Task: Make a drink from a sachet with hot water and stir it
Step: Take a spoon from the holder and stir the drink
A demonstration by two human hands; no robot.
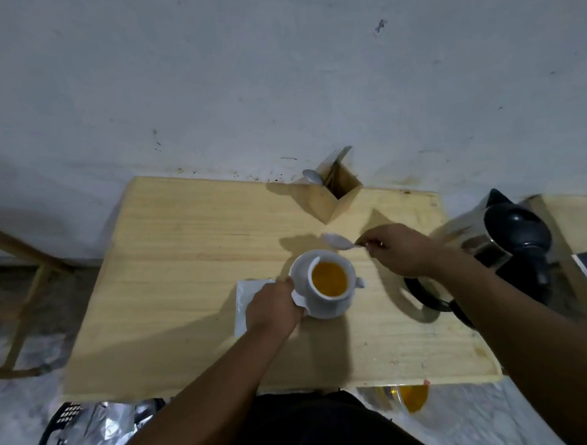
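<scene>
A white cup (324,296) holding orange liquid (329,278) stands on a white saucer (301,260) in the middle of the wooden table (187,259). My left hand (273,308) grips the saucer's left edge. My right hand (404,250) pinches the handle of a metal spoon (336,241), whose bowl hovers just behind the cup's far rim, outside the liquid. A white square sachet or napkin (243,302) lies under my left hand, left of the cup.
A wooden holder (334,196) with another spoon and sticks stands at the table's back edge. A steel kettle with a black lid (505,238) sits at the right, its base (424,297) beside my right forearm. Bags lie on the floor below left.
</scene>
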